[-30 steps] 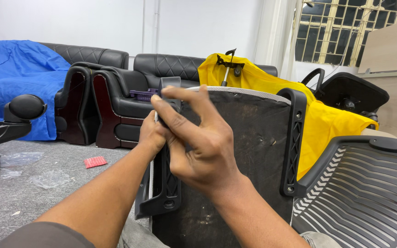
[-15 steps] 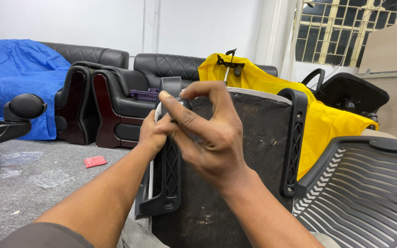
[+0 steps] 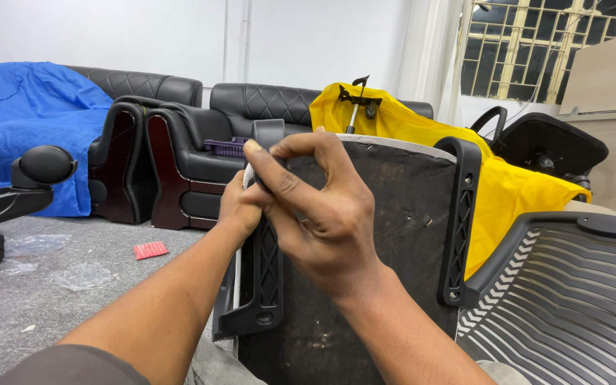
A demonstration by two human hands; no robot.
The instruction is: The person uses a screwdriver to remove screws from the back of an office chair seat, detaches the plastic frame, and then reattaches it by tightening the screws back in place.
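An upturned office chair seat (image 3: 393,235) stands in front of me, its dark underside facing me, with black plastic brackets on both sides. My left hand (image 3: 240,207) grips the top of the left bracket (image 3: 265,278) at the seat's upper left corner. My right hand (image 3: 315,210) is curled over the same corner, thumb and fingers pinching the grey fabric edge (image 3: 393,142) of the seat there. What lies between the fingertips is hidden.
A black mesh chair back (image 3: 572,292) lies at lower right. Behind stand a black leather sofa (image 3: 201,150), a blue-covered sofa (image 3: 30,128), a yellow-covered item (image 3: 507,192) and a chair armrest (image 3: 30,178) at left. Plastic wrap and a red scrap (image 3: 150,249) lie on the grey floor.
My right hand's fingers, spread over the seat corner a second ago, have curled in and now pinch the edge. The left hand has stayed on the bracket.
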